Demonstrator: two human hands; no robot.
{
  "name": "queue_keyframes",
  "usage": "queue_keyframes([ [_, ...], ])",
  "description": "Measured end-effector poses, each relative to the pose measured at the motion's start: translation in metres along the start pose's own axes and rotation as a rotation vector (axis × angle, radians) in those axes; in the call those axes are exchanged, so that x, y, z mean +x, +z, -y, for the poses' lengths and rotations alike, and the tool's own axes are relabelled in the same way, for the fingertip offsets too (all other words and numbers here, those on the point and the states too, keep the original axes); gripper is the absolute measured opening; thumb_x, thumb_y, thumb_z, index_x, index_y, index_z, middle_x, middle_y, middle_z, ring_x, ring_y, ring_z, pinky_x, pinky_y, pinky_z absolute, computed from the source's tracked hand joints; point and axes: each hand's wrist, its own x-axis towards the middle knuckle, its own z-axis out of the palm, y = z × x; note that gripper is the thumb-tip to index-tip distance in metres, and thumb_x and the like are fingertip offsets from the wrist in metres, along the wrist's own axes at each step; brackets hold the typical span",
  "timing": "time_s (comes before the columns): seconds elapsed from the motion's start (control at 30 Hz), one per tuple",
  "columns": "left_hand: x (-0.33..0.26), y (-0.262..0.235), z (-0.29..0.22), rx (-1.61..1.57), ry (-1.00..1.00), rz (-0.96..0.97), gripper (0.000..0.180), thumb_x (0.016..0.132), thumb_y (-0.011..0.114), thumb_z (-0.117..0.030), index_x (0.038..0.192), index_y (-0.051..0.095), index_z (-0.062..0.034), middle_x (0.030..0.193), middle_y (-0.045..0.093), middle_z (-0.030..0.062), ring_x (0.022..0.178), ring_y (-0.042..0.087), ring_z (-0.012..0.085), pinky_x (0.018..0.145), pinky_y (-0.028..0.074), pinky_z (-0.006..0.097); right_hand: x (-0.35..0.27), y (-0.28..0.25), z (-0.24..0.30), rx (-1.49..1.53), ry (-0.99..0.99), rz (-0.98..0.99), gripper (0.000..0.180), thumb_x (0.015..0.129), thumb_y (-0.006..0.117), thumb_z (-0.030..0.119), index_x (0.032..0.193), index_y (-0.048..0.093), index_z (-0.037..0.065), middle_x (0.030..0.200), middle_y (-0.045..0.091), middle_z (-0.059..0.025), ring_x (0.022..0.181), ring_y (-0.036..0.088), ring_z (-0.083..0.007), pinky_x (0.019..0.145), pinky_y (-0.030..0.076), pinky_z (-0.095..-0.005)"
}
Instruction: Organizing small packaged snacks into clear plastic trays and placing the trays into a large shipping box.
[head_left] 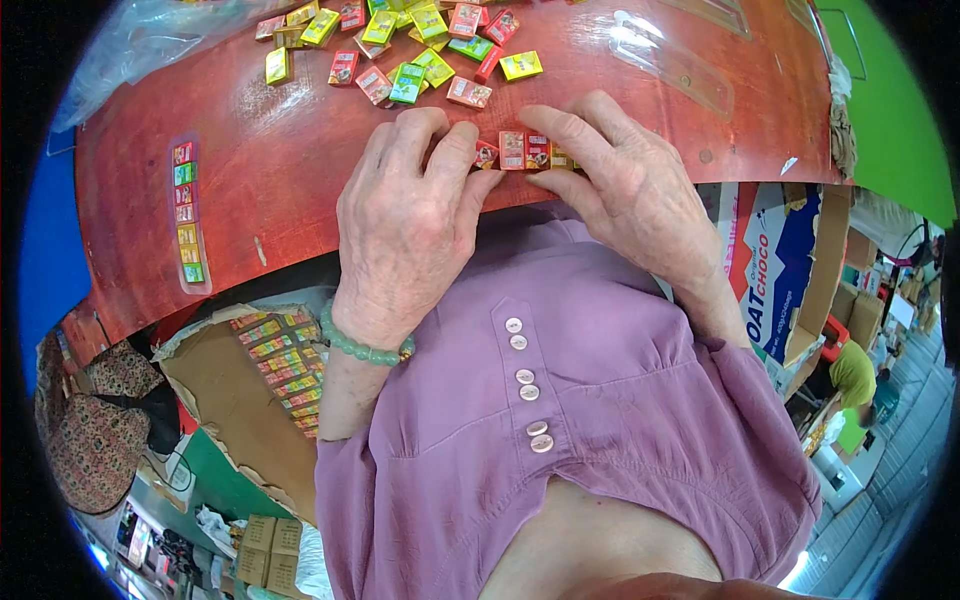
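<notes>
At the near edge of the red table, my left hand (405, 215) has its fingers curled and its thumb against a small red box (486, 155), mostly covered by the fingertips. Beside it stands a short row of small red boxes (512, 150). My right hand (640, 180) closes over the right end of this row, thumb below and index finger above. A yellowish box (560, 158) partly shows under its fingers. Just beyond both hands lies a loose pile of small red, yellow and green boxes (430, 65).
A narrow clear tray (190, 272) filled with several small boxes lies at the left. Empty clear trays (690, 80) rest at the far right, and plastic film (150, 55) at the far left. Below the table edge, an open carton (220, 390) holds filled trays; another carton (770, 270) stands right.
</notes>
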Motion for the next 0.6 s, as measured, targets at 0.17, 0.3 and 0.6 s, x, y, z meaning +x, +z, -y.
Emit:
queue_keyframes([
  [0.17,0.000,-0.003,0.001,-0.065,0.023,0.094,0.040,0.077,0.081,-0.008,0.113,0.068,0.0007,0.105,0.059,0.0109,0.091,0.061,0.0285,0.075,0.054,0.041,0.004,-0.002,0.002,-0.035,0.011,0.046,0.043,0.084,0.079,0.021,0.125,0.067,0.011,0.098,0.059,-0.0097,0.086,0.066,-0.0285,0.073,0.055,-0.0396],
  [0.3,-0.001,-0.002,0.003,-0.109,0.022,0.055,0.041,0.076,0.081,-0.007,0.114,0.068,0.0010,0.107,0.059,0.0109,0.092,0.060,0.0293,0.076,0.053,0.040,0.006,0.002,-0.002,-0.039,-0.055,0.001,0.035,0.083,0.078,0.022,0.116,0.071,0.011,0.098,0.059,-0.0090,0.086,0.065,-0.0271,0.073,0.055,-0.0385],
  [0.6,0.000,-0.005,0.004,-0.125,0.037,0.094,0.039,0.075,0.080,-0.002,0.111,0.068,0.0011,0.101,0.061,0.0122,0.090,0.059,0.0307,0.076,0.052,0.042,0.018,0.000,-0.015,0.036,-0.116,0.015,0.029,0.084,0.077,0.023,0.109,0.073,0.010,0.096,0.060,-0.0089,0.086,0.066,-0.0274,0.073,0.055,-0.0387],
])
